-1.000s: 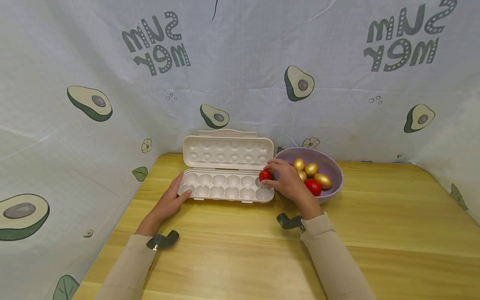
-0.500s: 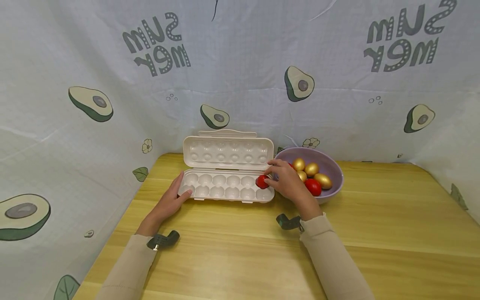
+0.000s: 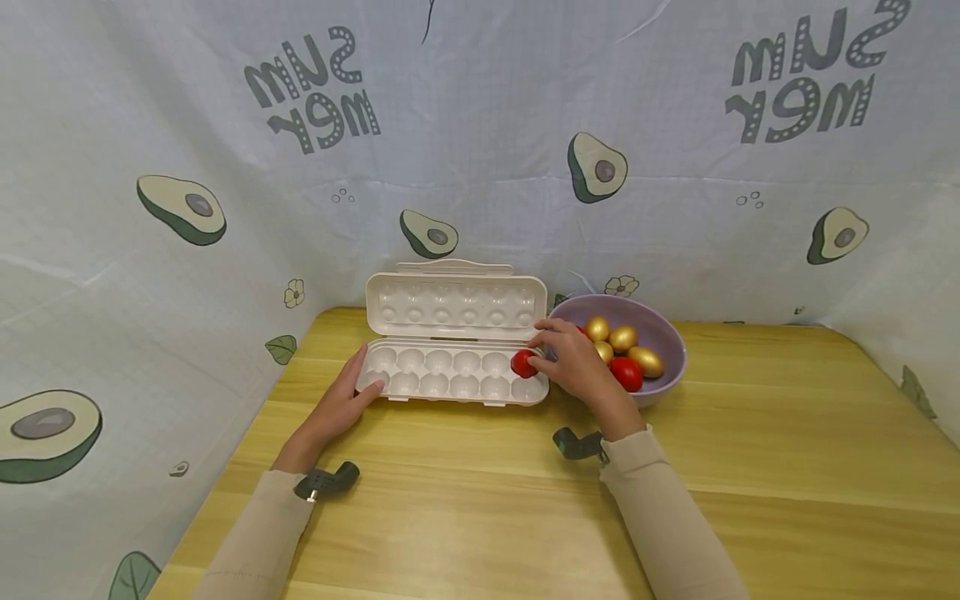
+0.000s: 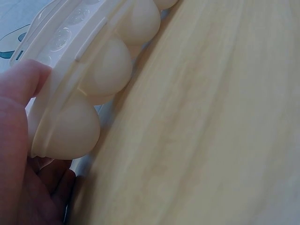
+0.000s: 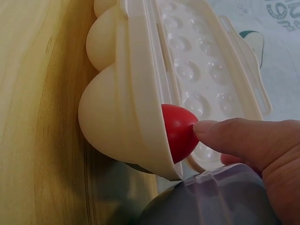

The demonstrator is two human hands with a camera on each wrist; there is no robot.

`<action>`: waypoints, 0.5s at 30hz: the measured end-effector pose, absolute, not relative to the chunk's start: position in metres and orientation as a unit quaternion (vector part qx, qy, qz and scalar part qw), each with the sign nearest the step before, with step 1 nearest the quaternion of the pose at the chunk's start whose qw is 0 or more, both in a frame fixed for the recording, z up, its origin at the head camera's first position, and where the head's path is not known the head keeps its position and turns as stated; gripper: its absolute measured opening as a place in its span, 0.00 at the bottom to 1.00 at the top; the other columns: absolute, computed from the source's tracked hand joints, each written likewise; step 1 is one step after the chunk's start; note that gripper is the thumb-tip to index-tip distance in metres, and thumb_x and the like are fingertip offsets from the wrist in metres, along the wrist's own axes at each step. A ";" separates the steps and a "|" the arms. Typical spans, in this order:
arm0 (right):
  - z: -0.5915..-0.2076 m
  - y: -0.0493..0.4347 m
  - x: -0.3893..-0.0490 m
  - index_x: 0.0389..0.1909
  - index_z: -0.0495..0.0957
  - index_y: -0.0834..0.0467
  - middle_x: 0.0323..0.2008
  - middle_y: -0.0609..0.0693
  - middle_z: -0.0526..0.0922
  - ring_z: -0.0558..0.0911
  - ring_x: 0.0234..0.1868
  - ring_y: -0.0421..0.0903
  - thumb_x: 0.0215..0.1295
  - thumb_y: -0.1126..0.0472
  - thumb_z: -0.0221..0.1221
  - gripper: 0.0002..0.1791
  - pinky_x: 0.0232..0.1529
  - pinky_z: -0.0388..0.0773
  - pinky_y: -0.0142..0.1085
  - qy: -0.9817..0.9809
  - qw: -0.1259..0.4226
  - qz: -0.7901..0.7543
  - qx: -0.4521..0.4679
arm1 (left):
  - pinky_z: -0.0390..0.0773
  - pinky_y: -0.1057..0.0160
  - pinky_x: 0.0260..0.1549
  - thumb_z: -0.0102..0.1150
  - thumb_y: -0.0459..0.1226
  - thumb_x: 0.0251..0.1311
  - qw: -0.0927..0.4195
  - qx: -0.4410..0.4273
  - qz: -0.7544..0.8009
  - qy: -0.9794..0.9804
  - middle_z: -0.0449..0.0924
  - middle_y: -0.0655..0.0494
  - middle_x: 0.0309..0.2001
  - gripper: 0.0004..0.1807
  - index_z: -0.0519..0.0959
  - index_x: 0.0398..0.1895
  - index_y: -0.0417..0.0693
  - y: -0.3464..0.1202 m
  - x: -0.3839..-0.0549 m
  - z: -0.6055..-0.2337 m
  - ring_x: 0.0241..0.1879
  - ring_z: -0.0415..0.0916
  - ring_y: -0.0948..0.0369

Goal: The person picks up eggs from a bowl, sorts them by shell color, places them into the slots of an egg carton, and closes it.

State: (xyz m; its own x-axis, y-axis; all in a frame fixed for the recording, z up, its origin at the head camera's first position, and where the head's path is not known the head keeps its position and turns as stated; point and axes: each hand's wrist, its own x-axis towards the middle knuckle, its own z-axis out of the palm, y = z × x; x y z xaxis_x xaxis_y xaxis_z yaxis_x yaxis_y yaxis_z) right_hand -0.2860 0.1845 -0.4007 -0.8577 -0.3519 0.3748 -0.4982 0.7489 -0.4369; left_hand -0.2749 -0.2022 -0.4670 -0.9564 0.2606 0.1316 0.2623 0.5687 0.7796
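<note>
One red egg (image 3: 522,363) sat in the back-row end cup of the egg carton (image 3: 465,385), thumb tip of the right hand (image 3: 576,357) touching it; couldn't tell whether the other fingers clamped it. Left hand (image 3: 337,406) gripped the opposite end.

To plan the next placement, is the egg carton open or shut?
The egg carton is open: its lid stands raised behind the base, baring the cups.

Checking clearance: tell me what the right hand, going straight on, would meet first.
The red egg, which the right hand touches; beyond it, probably the open lid, though depth is unclear.
</note>
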 end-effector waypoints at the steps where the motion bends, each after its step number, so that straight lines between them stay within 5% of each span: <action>1: -0.400 0.185 -0.286 0.38 0.84 0.63 0.55 0.61 0.77 0.73 0.57 0.60 0.56 0.63 0.69 0.11 0.61 0.70 0.52 -0.924 0.138 0.272 0.231 | 0.42 0.42 0.70 0.49 0.48 0.70 0.001 -0.147 -0.441 -0.885 0.38 0.41 0.76 0.43 0.39 0.77 0.41 -0.202 -0.275 -0.467 0.74 0.38 0.44; 15: -0.398 0.186 -0.284 0.39 0.84 0.63 0.56 0.61 0.77 0.73 0.58 0.60 0.57 0.61 0.69 0.11 0.62 0.68 0.52 -0.918 0.123 0.301 0.227 | 0.42 0.42 0.70 0.49 0.48 0.70 0.004 -0.145 -0.440 -0.886 0.37 0.42 0.77 0.44 0.38 0.77 0.42 -0.202 -0.274 -0.468 0.75 0.36 0.45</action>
